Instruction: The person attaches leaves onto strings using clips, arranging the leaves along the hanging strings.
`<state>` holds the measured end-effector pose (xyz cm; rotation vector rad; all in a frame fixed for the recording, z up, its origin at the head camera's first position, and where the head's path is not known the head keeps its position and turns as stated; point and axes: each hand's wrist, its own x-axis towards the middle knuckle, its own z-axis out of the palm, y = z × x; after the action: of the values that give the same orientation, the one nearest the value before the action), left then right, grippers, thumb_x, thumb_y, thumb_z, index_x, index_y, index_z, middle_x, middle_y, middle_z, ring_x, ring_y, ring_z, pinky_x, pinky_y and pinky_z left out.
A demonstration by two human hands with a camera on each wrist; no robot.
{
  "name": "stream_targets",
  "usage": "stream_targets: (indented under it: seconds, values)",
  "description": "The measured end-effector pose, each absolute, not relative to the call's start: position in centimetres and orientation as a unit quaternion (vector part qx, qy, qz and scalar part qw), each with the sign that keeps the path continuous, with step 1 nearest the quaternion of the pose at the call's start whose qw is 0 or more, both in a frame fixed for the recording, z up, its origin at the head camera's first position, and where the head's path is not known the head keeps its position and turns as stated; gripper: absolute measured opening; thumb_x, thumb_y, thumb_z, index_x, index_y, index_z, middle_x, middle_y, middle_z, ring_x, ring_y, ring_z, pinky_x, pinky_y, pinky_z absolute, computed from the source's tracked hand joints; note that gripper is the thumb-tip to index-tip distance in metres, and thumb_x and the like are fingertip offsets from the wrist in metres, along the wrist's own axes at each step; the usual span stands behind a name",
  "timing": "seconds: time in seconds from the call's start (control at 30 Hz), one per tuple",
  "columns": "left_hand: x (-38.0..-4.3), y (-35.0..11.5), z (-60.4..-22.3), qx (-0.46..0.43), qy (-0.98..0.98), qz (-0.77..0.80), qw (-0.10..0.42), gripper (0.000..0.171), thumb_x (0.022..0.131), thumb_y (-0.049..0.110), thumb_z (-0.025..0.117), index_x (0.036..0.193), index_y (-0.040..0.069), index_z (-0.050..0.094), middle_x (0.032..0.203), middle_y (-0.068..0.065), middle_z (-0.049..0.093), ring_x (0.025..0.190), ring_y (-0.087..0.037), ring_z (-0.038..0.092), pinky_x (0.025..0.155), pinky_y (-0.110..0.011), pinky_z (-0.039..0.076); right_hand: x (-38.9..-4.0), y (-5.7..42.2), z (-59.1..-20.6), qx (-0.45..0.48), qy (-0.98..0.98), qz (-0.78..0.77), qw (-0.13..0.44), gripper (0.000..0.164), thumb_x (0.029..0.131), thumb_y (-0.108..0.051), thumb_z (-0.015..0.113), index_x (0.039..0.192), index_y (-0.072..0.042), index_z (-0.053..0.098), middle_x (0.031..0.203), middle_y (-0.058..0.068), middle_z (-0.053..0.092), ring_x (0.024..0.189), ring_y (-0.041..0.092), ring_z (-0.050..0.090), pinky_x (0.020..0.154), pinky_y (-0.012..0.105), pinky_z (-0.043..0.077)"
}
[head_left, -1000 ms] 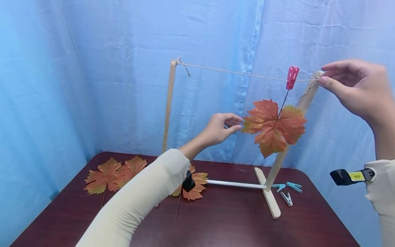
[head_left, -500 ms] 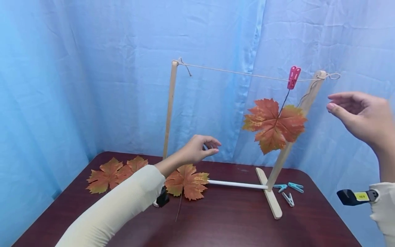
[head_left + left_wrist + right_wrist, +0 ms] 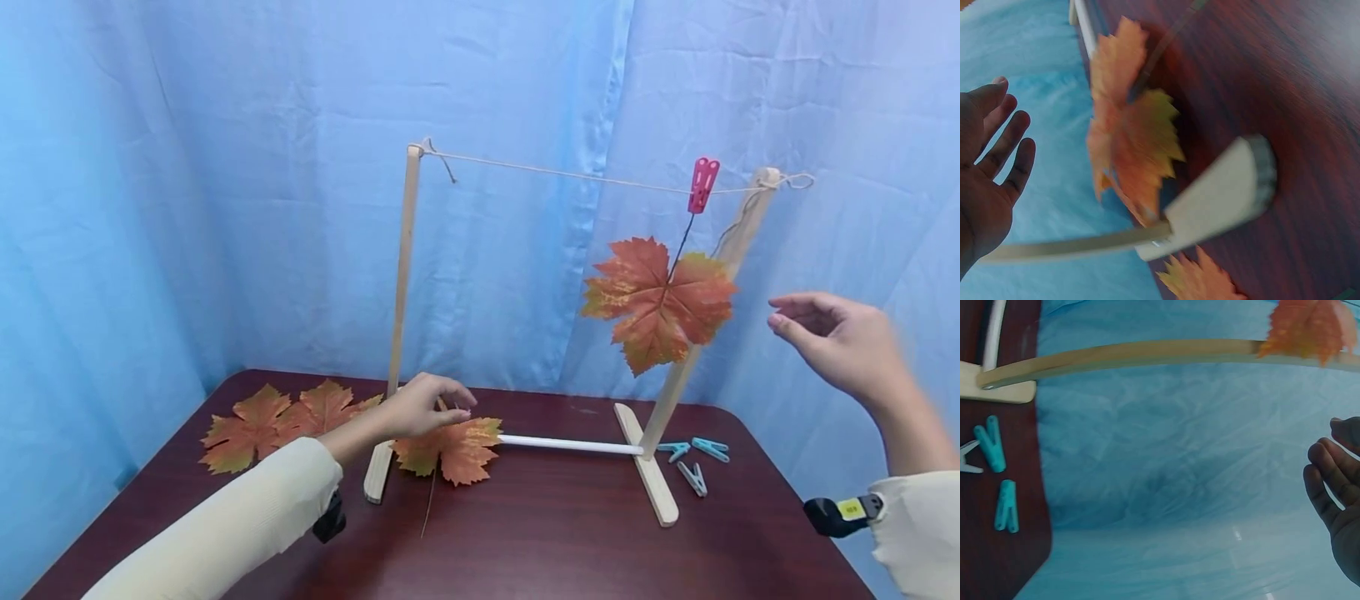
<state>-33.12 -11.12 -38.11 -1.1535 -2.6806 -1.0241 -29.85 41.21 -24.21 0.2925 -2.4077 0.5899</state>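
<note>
My left hand (image 3: 423,406) hovers over an orange artificial maple leaf (image 3: 457,454) near the frame's left foot, its fingers loosely bent around nothing. In the left wrist view that leaf (image 3: 1141,144) lies apart from the fingers. To the right of the wooden post, my right hand (image 3: 840,337) hangs in the air, holding nothing. A pink clothespin (image 3: 702,185) grips the string (image 3: 555,172) and the stem of a hanging maple leaf (image 3: 660,300). Two more leaves (image 3: 247,429) overlap on the table's left side, partly behind the left forearm.
The wooden frame has a left post (image 3: 403,275), a right post (image 3: 678,375) and a white bottom bar (image 3: 570,444). Two blue clothespins (image 3: 710,450) and a white clothespin (image 3: 693,479) lie right of its foot. Blue curtain (image 3: 510,275) hangs behind the dark table (image 3: 555,533).
My right hand has let go of the string end at the right post and dropped lower. The left hand has moved down and left, from beside the hanging leaf to above the table leaf.
</note>
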Motion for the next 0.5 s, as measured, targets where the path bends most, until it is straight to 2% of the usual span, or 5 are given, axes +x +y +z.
stream_targets:
  seconds: [0.13,0.2,0.3,0.4,0.5]
  values:
    - [-32.9,-12.7,-39.2,-0.379,-0.870,-0.313,0.020,0.018,0.100,0.014,0.069,0.116,0.010,0.075,0.112,-0.006,0.075,0.091,-0.014,0.070,0.076,-0.025,0.056,-30.3,41.7,-26.5,0.123,-0.924,0.223,0.286,0.034,0.101,-0.030,0.068,0.124,-0.005,0.069,0.098,0.004,0.075,0.074,-0.019,0.053,0.058,0.012,0.044]
    - [-32.8,-13.3,-39.7,-0.391,-0.868,-0.304,0.019,0.017,0.099,0.014,0.070,0.114,0.008,0.076,0.110,-0.005,0.075,0.092,-0.012,0.070,0.076,-0.025,0.056,-30.5,42.0,-27.8,0.131,-0.926,0.222,0.275,0.032,0.100,-0.028,0.069,0.123,-0.006,0.070,0.096,0.002,0.075,0.075,-0.017,0.054,0.058,0.015,0.045]
    - [-32.6,-14.0,-40.5,-0.412,-0.864,-0.288,0.014,0.014,0.098,0.013,0.072,0.110,0.006,0.077,0.102,0.000,0.075,0.088,-0.008,0.068,0.074,-0.024,0.056,-30.7,42.1,-29.8,0.138,-0.931,0.215,0.260,0.030,0.101,-0.026,0.068,0.121,-0.004,0.070,0.100,0.017,0.075,0.075,-0.016,0.055,0.057,0.019,0.046]
    - [-32.3,-14.5,-41.3,-0.443,-0.857,-0.261,0.014,0.012,0.097,0.012,0.073,0.106,0.007,0.077,0.097,0.003,0.073,0.085,-0.007,0.066,0.073,-0.027,0.056,-30.9,42.4,-31.6,0.142,-0.937,0.213,0.240,0.031,0.101,-0.026,0.068,0.120,-0.003,0.070,0.099,0.017,0.075,0.076,-0.013,0.057,0.057,0.023,0.049]
    - [-31.9,-14.9,-42.0,-0.474,-0.853,-0.218,0.022,0.011,0.096,0.014,0.074,0.105,0.009,0.078,0.097,0.003,0.072,0.089,-0.011,0.065,0.079,-0.031,0.055,-31.0,42.6,-33.3,0.138,-0.943,0.212,0.217,0.031,0.101,-0.028,0.068,0.120,-0.004,0.070,0.098,0.013,0.075,0.076,-0.008,0.059,0.058,0.026,0.050]
